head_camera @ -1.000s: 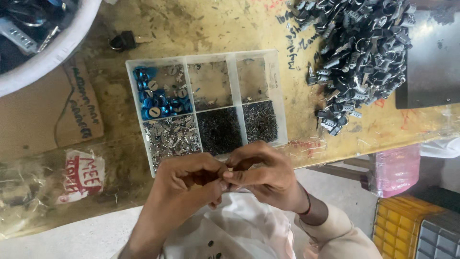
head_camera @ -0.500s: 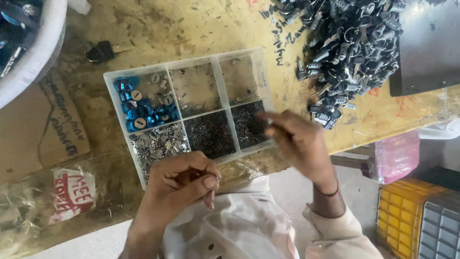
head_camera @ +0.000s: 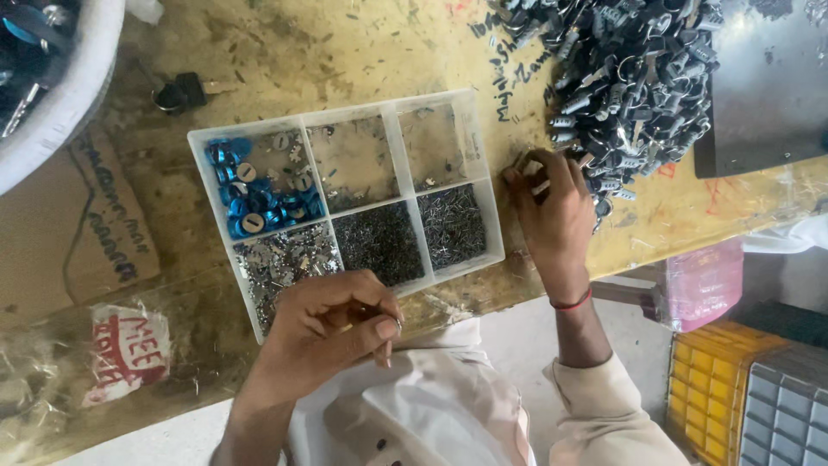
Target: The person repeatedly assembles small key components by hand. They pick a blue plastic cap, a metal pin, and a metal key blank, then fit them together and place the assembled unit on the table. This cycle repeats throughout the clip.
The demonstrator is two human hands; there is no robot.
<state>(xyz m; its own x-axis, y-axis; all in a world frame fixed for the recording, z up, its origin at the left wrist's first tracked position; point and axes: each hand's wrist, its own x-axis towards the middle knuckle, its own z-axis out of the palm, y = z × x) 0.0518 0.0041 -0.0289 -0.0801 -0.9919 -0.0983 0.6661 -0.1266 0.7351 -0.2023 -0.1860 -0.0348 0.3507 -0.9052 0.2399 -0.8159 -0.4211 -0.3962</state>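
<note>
A divided tray (head_camera: pixel 492 185) sat on the table (head_camera: pixel 285 52), with a heap of metal parts (head_camera: pixel 630 78) to its right and a key (head_camera: pixel 181 93) behind its left corner. The right hand (head_camera: pixel 552 216) lay between tray and heap; the left hand (head_camera: pixel 332 324) hung before the tray's near edge.

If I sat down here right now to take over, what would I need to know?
Left hand: closed on a small metal part, over the near edge of the divided tray.
Right hand: fingers in the edge of the pile of grey metal parts to the right of the tray; what it grips is hidden.
Tray: blue caps far left, tiny dark pins in the near middle.
No finished pieces can be told apart.
</note>
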